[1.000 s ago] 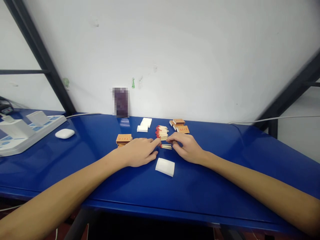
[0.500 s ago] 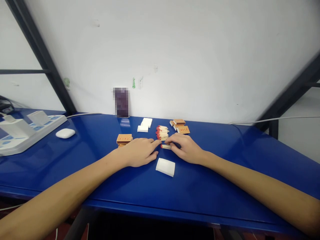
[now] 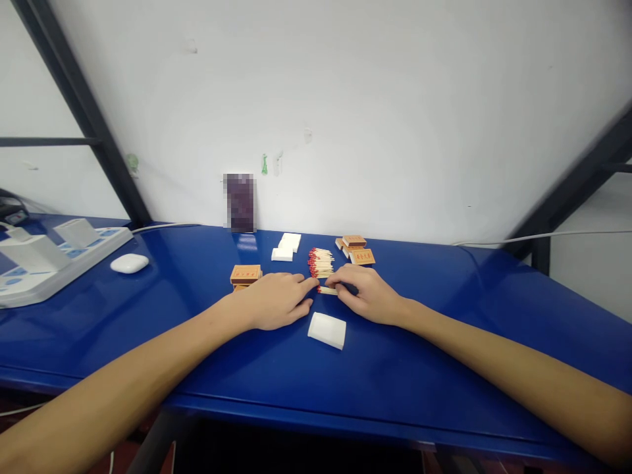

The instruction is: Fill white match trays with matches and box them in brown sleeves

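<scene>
A small row of red-tipped matches (image 3: 328, 290) lies on the blue tabletop between my hands. My left hand (image 3: 279, 299) rests flat to the left, fingers stretched out, its index fingertip close to the red match heads. From the right, my right hand (image 3: 368, 289) curves over the other end of the row. Its index fingertip is at the upper side and its thumb at the right ends, with a gap between the two. Just behind lies a larger pile of matches (image 3: 321, 263). Nearer to me is a white matchbox tray (image 3: 326, 330), which neither hand touches.
Orange matchboxes (image 3: 245, 274) are stacked by my left wrist, and more matchboxes (image 3: 363, 257) lie at the back right. White trays (image 3: 283, 253) sit behind the match pile. On the left are a white rounded case (image 3: 129, 263) and a power strip (image 3: 106, 247) with plugged-in adapters.
The fingers of my right hand have shifted very slightly at the small row of matches, and fewer of its sticks show. My left hand has stayed in place.
</scene>
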The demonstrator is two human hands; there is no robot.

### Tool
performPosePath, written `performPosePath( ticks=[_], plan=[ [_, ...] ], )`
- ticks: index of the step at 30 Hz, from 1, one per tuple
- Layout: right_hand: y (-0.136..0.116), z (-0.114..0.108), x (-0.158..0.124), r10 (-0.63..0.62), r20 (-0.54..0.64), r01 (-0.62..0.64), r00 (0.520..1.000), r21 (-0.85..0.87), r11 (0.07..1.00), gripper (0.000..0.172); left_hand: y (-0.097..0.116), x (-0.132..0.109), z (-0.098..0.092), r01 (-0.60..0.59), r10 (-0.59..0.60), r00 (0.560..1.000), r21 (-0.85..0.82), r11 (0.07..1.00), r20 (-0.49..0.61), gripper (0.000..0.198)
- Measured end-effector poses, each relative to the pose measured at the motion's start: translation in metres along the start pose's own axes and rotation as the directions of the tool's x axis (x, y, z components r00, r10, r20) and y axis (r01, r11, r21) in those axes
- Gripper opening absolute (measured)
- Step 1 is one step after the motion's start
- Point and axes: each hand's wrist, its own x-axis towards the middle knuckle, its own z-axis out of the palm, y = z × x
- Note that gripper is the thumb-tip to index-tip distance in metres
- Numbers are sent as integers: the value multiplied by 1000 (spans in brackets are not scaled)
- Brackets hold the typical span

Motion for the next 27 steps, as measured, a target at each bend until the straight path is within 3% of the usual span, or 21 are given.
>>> performPosePath(
  ticks=[27],
  plan=[
    [0,0,0,10,14,-10,1000,2,1000,21,0,0,0,-17,16,1000,33,999,11,38]
  ],
)
